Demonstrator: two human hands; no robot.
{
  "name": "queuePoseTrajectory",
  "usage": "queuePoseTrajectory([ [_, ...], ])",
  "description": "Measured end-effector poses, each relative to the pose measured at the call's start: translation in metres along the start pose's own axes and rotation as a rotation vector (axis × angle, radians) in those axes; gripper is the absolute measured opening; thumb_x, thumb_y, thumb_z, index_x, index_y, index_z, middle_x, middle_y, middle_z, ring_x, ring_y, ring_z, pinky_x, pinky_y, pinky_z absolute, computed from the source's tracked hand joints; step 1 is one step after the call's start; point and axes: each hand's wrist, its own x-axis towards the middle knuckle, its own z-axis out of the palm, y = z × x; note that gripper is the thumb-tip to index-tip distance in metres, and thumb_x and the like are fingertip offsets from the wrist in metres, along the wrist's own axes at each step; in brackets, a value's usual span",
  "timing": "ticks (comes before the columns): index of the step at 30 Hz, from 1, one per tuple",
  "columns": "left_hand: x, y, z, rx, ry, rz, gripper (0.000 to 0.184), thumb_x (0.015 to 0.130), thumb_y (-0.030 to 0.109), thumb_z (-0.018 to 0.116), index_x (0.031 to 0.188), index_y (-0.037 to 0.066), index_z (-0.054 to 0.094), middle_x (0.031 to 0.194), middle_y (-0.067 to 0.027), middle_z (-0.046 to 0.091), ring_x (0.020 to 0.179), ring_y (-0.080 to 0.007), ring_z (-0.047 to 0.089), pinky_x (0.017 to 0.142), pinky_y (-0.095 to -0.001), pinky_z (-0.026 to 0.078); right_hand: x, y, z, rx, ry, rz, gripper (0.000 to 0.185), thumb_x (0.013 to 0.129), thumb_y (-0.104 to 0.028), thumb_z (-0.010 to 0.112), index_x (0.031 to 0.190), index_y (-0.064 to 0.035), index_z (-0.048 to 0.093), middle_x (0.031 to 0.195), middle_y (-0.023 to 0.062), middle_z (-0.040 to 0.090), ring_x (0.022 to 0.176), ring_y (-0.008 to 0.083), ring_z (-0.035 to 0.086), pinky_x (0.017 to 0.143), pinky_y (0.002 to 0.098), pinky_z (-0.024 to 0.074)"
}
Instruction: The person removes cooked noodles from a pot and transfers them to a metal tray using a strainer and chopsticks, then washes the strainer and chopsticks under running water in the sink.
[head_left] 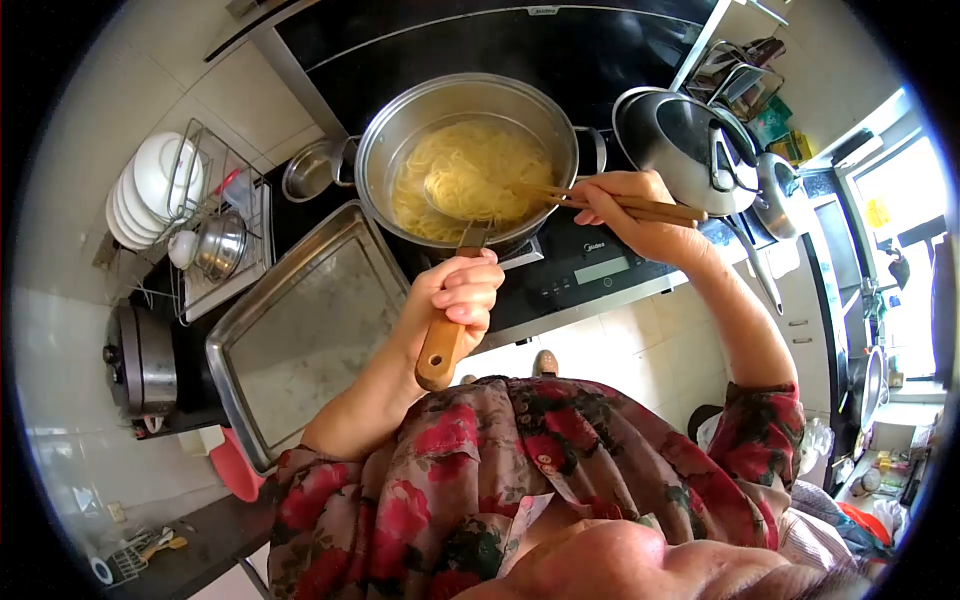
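A large steel pot (468, 90) stands on the black stove, with yellow noodles (480, 165) in liquid inside it. My left hand (465, 295) is wrapped round the wooden handle of a metal utensil (440, 350), whose head lies among the noodles and is partly hidden by them. In my right hand (635, 215) are wooden chopsticks (665, 210), their tips in the noodles at the right side of the pot, close to the utensil's head.
An empty metal tray (310, 330) lies left of the stove. Further left are a dish rack (225, 270) with white bowls (165, 175) and a dark cooker (145, 360). A small steel bowl (312, 172) sits beside the pot. A lidded wok (670, 135) stands at the right.
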Motion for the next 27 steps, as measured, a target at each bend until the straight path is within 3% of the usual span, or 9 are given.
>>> queuePoseTrajectory([
  [4, -0.013, 0.004, -0.011, 0.016, -0.064, -0.033, 0.022, 0.099, 0.007, 0.025, 0.111, -0.003, 0.040, 0.067, -0.0027, 0.041, 0.047, -0.0119, 0.046, 0.046, -0.0281, 0.046, -0.014, -0.002, 0.009, 0.021, 0.004, 0.052, 0.025, 0.096, -0.010, 0.048, 0.105, 0.0083, 0.062, 0.090, 0.0149, 0.068, 0.080, 0.0172, 0.069, 0.072, 0.0257, 0.0562],
  [8, -0.025, -0.002, -0.009, -0.001, -0.148, -0.036, 0.024, 0.098, 0.006, 0.024, 0.114, -0.004, 0.038, 0.069, -0.0047, 0.042, 0.050, -0.0140, 0.049, 0.049, -0.0303, 0.047, -0.019, -0.012, 0.021, -0.075, 0.000, -0.026, 0.024, 0.096, -0.009, 0.049, 0.104, 0.0079, 0.063, 0.088, 0.0153, 0.068, 0.079, 0.0185, 0.070, 0.070, 0.0251, 0.0564],
  [9, -0.027, -0.004, -0.006, 0.013, -0.114, -0.034, 0.021, 0.098, 0.007, 0.027, 0.111, -0.002, 0.041, 0.068, -0.0025, 0.041, 0.048, -0.0116, 0.047, 0.048, -0.0283, 0.046, -0.020, -0.010, 0.025, -0.095, 0.053, -0.121, 0.018, 0.092, -0.005, 0.053, 0.098, 0.0084, 0.063, 0.081, 0.0174, 0.066, 0.071, 0.0216, 0.069, 0.057, 0.0281, 0.0535],
  [19, -0.044, -0.035, -0.001, 0.069, -0.128, 0.003, 0.017, 0.098, 0.006, 0.031, 0.109, 0.000, 0.042, 0.067, -0.0002, 0.041, 0.047, -0.0082, 0.046, 0.048, -0.0256, 0.047, -0.034, -0.020, 0.022, -0.074, 0.043, -0.275, 0.017, 0.091, -0.005, 0.054, 0.097, 0.0081, 0.063, 0.075, 0.0173, 0.065, 0.067, 0.0224, 0.069, 0.056, 0.0293, 0.0530],
  [27, -0.057, -0.054, 0.010, 0.109, -0.165, 0.036, 0.017, 0.098, 0.006, 0.030, 0.109, -0.001, 0.041, 0.068, -0.0010, 0.042, 0.049, -0.0081, 0.047, 0.049, -0.0254, 0.048, -0.042, -0.033, 0.019, -0.044, 0.087, -0.276, 0.017, 0.091, -0.007, 0.054, 0.094, 0.0066, 0.064, 0.075, 0.0164, 0.066, 0.069, 0.0222, 0.070, 0.056, 0.0296, 0.0530],
])
